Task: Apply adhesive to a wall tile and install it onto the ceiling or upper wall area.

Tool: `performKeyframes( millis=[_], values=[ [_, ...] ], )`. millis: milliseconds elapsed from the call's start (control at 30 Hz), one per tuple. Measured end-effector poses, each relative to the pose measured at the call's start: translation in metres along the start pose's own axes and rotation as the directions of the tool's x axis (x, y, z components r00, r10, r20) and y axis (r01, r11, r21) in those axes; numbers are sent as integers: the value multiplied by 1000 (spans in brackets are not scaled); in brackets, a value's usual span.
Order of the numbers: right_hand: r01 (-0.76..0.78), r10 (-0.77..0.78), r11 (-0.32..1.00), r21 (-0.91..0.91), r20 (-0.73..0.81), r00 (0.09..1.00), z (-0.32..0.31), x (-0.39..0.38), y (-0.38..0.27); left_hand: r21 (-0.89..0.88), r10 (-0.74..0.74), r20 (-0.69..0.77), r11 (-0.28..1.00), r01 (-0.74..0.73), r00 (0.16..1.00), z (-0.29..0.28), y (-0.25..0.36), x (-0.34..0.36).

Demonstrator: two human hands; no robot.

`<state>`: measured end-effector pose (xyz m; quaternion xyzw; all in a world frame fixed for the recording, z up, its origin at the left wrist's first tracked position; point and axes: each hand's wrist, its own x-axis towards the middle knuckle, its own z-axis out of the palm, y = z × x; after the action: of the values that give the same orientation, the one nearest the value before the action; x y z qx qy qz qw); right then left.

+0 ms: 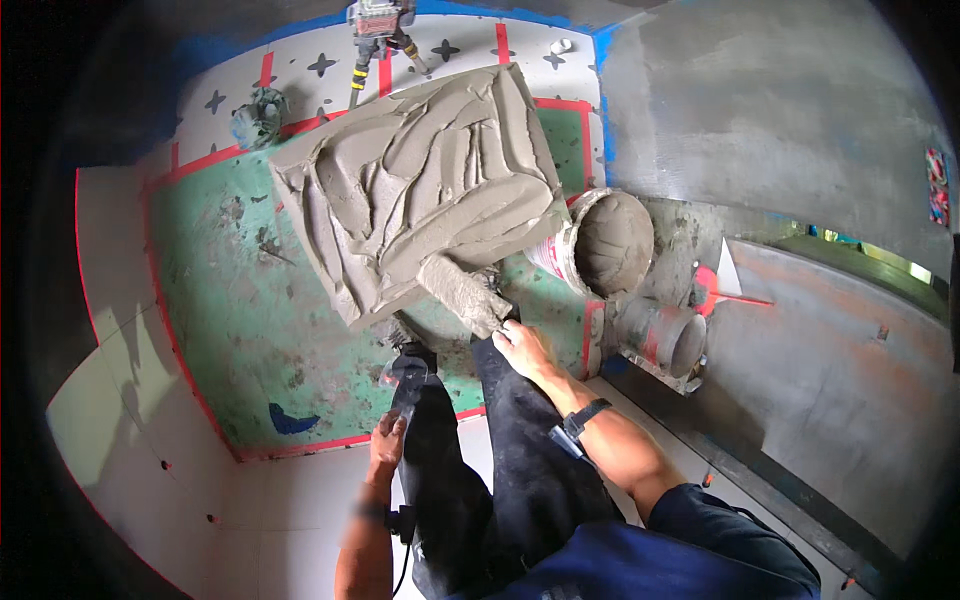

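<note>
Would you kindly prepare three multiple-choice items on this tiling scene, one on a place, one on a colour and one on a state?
1. Where does the mortar bucket stand?
A. Right of the tile
B. Left of the tile
C. Behind the person

2. What colour is the bare floor coating?
A. Yellow
B. Green
C. Black

3. What state is the large tile in?
A. Clean
B. Broken in two
C. Spread with grey mortar

Answers: 1 A, the bucket sits at the tile's right edge. 2 B, the floor inside the red border is green. 3 C, thick mortar ridges cover it, worked by the trowel in the right hand.
</note>
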<state>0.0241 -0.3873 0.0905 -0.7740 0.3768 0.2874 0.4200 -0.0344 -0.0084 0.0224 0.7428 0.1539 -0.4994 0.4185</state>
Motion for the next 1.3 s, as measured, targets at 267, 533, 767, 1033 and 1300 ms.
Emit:
performKeyframes(
  millis=[267,533,767,1033,1300],
  values=[
    [-212,-76,812,-544,-459,885,-116,36,67,-24,90,-10,996,-90,996,-30,13,17],
    [-286,335,169,943,218,917,-34,42,15,123,-7,3,992,6,1000,-50,0,3],
    [-290,73,726,624,349,934,49,39,-50,-1,-93,-13,996,93,996,-31,23,1],
    [165,-424,625,-763,-155,892,-40,102,-79,-89,-41,-6,995,40,999,-23,49,7],
    [-333,85,788,518,444,892,84,36,-146,-59,-199,-26,979,197,980,-38,-19,-15]
  ],
)
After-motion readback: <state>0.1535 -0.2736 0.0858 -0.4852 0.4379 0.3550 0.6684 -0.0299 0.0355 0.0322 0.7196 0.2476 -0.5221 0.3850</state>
